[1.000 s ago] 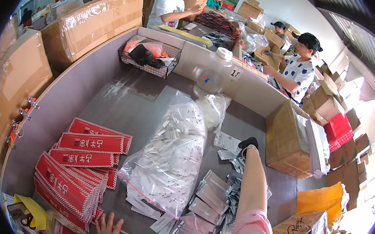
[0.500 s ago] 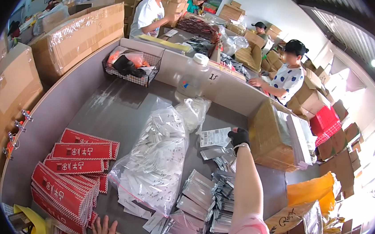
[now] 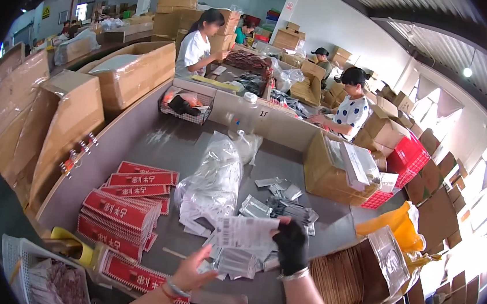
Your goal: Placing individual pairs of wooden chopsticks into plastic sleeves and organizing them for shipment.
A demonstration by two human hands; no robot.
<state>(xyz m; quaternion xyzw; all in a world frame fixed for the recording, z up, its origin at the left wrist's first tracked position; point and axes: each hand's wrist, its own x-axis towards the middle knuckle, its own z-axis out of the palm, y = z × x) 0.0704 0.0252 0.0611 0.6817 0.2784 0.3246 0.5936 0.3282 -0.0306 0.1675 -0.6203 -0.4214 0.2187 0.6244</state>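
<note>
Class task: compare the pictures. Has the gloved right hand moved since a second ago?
Yes. The right hand has drawn back from beside the cardboard box toward the person, now holding a white printed sheet.

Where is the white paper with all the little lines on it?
In the head view, the white printed sheet is low in the middle, held by the gloved right hand, just above the bare left hand and the silver packets.

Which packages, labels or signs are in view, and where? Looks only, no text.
White label sheet: rectangular, dark print, gripped by gloved right hand.
Red packets: flat stacks, white print, table left.
Silver pouches: small, shiny, scattered mid-table.
Clear plastic bag: long, crumpled, table centre.
Cardboard box: brown, open, right.
</note>
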